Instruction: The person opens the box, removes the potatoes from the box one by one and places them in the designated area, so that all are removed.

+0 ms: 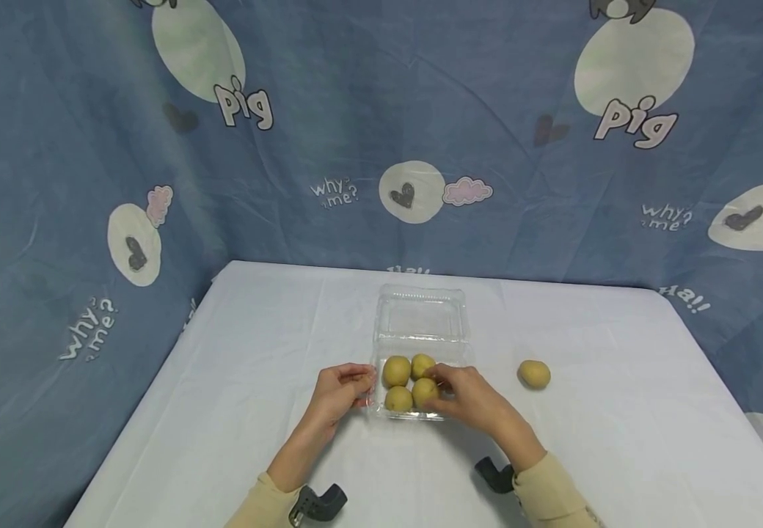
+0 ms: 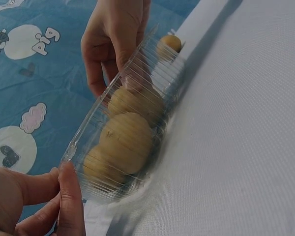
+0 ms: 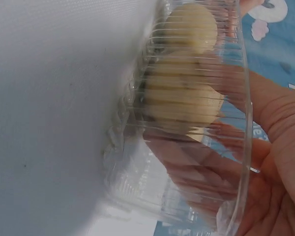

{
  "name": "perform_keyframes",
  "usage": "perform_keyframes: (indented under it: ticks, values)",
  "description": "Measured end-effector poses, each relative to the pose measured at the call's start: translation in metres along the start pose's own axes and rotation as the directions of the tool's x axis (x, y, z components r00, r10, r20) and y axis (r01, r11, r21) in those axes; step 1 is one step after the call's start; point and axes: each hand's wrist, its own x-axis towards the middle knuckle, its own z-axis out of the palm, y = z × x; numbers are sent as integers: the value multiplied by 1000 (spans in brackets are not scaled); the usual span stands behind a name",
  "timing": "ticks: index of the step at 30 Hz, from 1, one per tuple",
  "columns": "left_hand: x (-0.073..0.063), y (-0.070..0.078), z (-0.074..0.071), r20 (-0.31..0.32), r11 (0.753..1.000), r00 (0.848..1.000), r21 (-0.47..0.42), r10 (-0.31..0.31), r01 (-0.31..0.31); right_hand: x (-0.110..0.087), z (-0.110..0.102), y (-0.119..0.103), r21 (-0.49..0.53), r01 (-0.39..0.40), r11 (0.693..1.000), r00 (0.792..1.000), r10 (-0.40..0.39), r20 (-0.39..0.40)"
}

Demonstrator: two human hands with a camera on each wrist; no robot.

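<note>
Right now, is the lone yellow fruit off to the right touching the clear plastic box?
Apart: the head view shows white cloth between the lone yellow fruit and the clear plastic box.

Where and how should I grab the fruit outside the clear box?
Probably from above, round the middle of the lone fruit, near side to far side: it looks rounded, slightly longer sideways, and lies apart from the clear box.
</note>
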Motion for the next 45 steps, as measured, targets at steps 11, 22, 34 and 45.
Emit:
perform_keyframes:
  ticks: [11,22,34,45]
  values:
    - [0,0,0,3,1000,1000,2,0,0,3,1,0,-39,5,999,1000,-5,6]
    - [0,1,2,14,1000,1000,-11,3,-3,6,2,3,-45,35,998,999,-34,31]
    - [-2,1,0,8,1000,1000,7,2,-2,4,4,5,13,64,998,998,-65,8]
    - [0,0,1,-2,1000,1000,8,3,-3,-2,2,6,118,68,991,998,-66,-21]
